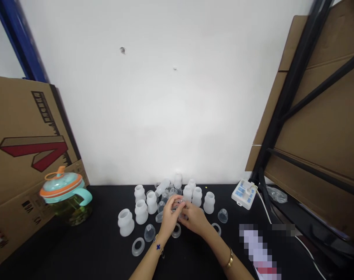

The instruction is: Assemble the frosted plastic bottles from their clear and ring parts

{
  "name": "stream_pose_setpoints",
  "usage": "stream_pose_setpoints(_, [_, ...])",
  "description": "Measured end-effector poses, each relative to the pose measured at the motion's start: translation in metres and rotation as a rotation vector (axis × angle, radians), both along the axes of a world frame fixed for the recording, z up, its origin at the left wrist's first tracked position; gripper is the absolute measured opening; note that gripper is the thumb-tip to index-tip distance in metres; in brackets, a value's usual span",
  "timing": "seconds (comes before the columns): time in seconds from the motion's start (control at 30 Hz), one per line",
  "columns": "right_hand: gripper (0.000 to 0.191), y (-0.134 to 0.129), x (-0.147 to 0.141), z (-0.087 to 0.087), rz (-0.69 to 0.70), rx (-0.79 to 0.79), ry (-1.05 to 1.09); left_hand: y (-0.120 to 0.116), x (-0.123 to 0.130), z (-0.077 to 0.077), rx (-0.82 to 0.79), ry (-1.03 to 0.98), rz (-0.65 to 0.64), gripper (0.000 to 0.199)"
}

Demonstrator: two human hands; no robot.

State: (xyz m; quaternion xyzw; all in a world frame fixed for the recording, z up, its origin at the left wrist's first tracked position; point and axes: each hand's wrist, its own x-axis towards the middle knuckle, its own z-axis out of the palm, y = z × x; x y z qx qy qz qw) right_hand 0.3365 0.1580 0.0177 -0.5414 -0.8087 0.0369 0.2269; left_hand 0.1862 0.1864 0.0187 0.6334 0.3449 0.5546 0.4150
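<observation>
My left hand (171,212) and my right hand (193,217) meet over the black table, fingers closed together. Between their fingertips is a small clear plastic piece (181,201), mostly hidden, so its exact kind cannot be made out. Around them stand several white, waisted bottles without caps, such as one at the left (125,222) and one at the right (209,203). Clear dome caps lie nearby, one (149,232) left of my wrist and another (222,215) at the right. A translucent ring (138,246) lies at the front left, and another ring (176,230) just below my hands.
A teapot-like jug (66,196) with a turquoise handle and orange-rimmed lid stands at the left beside a cardboard box (25,155). On the right are a white power strip (243,193) with a cable, a pixelated item (260,252) and a black metal rack (282,116). A white wall closes the back.
</observation>
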Motion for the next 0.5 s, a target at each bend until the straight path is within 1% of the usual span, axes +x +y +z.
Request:
stream_pose_setpoints(0.1, [0.012, 0.001, 0.004, 0.0, 0.04, 0.014, 0.123, 0.004, -0.002, 0.0, -0.021, -0.072, 0.028, 0.032])
stream_pose_setpoints(0.2, [0.007, -0.001, 0.009, -0.006, 0.051, 0.048, 0.24, 0.005, -0.002, -0.002, -0.014, -0.079, 0.041, 0.031])
stream_pose_setpoints(0.33, [0.009, -0.004, 0.013, -0.013, 0.021, 0.034, 0.417, 0.004, -0.001, -0.003, -0.024, -0.07, 0.043, 0.031])
stream_pose_setpoints(0.5, [0.01, -0.005, 0.009, -0.016, 0.041, 0.042, 0.594, 0.003, -0.003, 0.002, -0.049, -0.076, 0.055, 0.033])
